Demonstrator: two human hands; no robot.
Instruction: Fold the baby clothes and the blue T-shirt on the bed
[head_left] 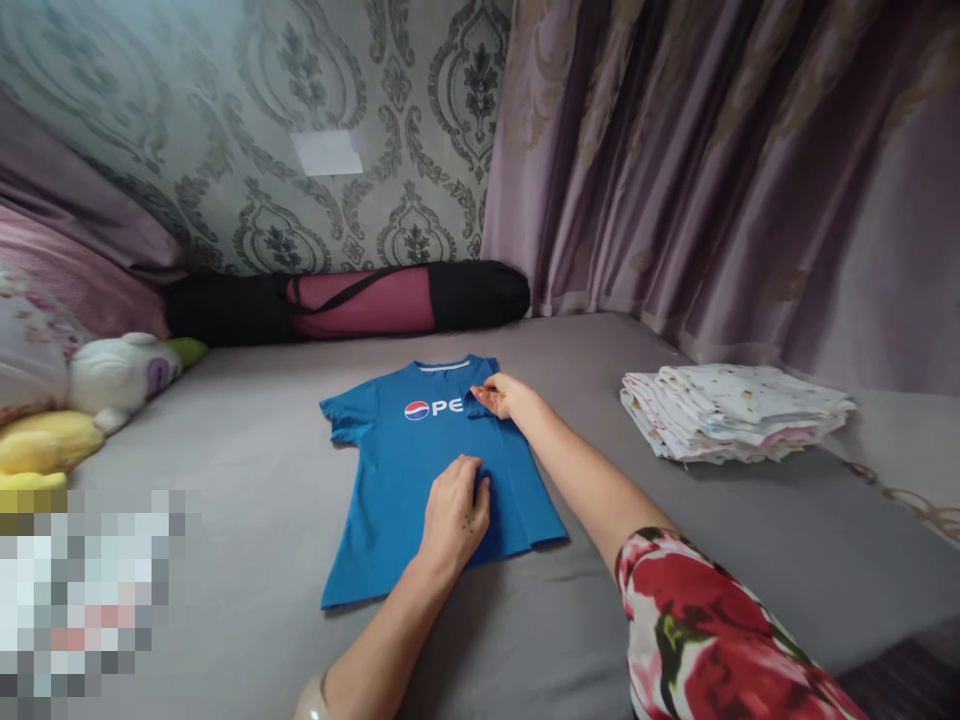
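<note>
A blue short-sleeved T-shirt (390, 500) lies front side up on the bed, its collar at the far end. A red, white and blue round logo and the white letters "PE" show on its chest. The shirt's right side is folded inward. My right hand (496, 396) is closed on the sleeve of that folded side, pinching it over the chest beside the letters. My left hand (456, 508) rests on the middle of the shirt, its fingers bent down and the thumb apart from them. The undersides of its fingers are hidden.
A stack of folded white printed cloth (739, 410) sits to the right. A long black and maroon bag (360, 302) lies along the patterned wall. Plush toys (120, 375) are at the left. Purple curtains (675, 180) hang behind the grey bed sheet (255, 430).
</note>
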